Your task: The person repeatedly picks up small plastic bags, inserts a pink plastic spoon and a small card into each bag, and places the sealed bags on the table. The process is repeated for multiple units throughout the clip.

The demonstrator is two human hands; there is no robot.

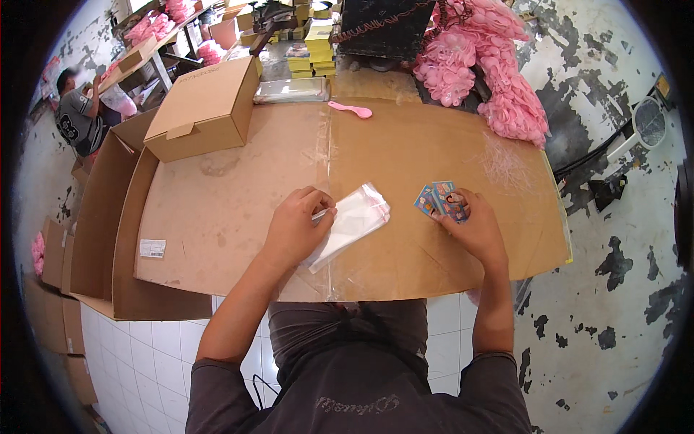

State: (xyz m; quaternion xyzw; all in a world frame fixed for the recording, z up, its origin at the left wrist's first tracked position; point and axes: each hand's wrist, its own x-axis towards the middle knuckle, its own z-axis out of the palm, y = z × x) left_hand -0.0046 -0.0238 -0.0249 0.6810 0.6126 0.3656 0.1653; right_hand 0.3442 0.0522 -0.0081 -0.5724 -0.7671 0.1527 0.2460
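Observation:
At the middle of the cardboard-covered table, my left hand (298,226) is closed in a pinch at the left edge of some transparent plastic bags (356,220). They lie flat and slanted, with their sealing-strip end at the upper right. To the right, my right hand (473,226) grips a few small blue picture cards (447,200), fanned slightly apart between thumb and fingers. The cards are held just above the table surface, away from the bags. A pink plastic spoon (353,110) lies farther back, out of reach of both hands' fingers.
A closed cardboard box (199,108) stands at the back left, beside an open carton (126,217). Bundles of pink spoons (499,79) are heaped at the back right. Behind are stacks of yellow cards (318,43). A co-worker (78,116) is at the far left.

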